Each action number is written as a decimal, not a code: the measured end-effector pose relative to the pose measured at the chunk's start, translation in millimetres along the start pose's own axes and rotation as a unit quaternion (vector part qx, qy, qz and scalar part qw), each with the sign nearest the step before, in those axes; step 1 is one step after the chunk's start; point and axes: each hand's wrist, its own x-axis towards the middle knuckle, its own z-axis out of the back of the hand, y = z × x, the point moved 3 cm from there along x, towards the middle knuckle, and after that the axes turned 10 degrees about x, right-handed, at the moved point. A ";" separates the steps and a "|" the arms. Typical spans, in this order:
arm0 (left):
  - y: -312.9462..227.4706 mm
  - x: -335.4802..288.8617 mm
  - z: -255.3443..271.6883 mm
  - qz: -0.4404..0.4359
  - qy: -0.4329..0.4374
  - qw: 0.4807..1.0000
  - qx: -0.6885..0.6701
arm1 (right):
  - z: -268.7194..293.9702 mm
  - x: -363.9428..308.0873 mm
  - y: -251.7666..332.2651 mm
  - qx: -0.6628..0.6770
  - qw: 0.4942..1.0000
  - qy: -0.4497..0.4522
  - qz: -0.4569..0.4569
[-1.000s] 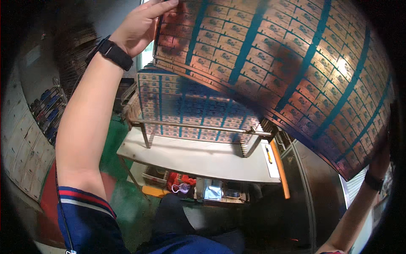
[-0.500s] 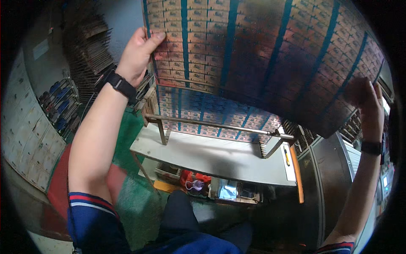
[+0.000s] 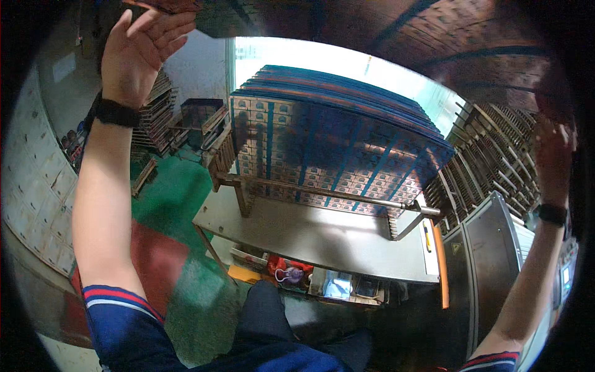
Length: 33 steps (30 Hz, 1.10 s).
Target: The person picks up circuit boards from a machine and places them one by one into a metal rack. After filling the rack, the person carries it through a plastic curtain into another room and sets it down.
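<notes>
A large copper-coloured circuit board panel [image 3: 427, 31] with dark blue stripes is raised high, its underside filling the top and upper right of the view. My left hand [image 3: 137, 59] supports its left end, fingers stretched along the edge and thumb apart. At the right end, my right hand [image 3: 553, 149] grips the panel in deep shadow, its fingers hard to make out. Below, a row of similar panels [image 3: 291, 146] leans upright in a metal rack [image 3: 322, 189] on a white bench [image 3: 297, 226].
Slotted racks [image 3: 496, 149] stand at the right, beside a grey metal cabinet [image 3: 489, 232]. A yellow cutter [image 3: 427, 237] lies on the bench's right end. Beneath are drawers with a purple item [image 3: 290, 274]. White lockers [image 3: 37, 192] line the left; the floor [image 3: 167, 192] is green and red.
Both hands have lifted the panel up toward the top of the view, uncovering the row of panels in the rack. My left hand has moved left and up, its fingers now more stretched.
</notes>
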 end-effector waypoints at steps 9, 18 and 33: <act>38.2 5.4 -2.1 0.181 -0.169 0.931 0.269 | 16.3 -0.7 180.7 0.813 0.547 0.079 -0.185; 105.1 -3.3 -56.3 0.103 -0.296 0.942 0.123 | -29.8 -41.9 189.0 0.695 0.638 0.071 -0.322; 109.0 -1.7 -56.6 0.126 -0.297 0.921 0.219 | -69.7 -45.5 227.9 0.681 0.629 0.072 -0.368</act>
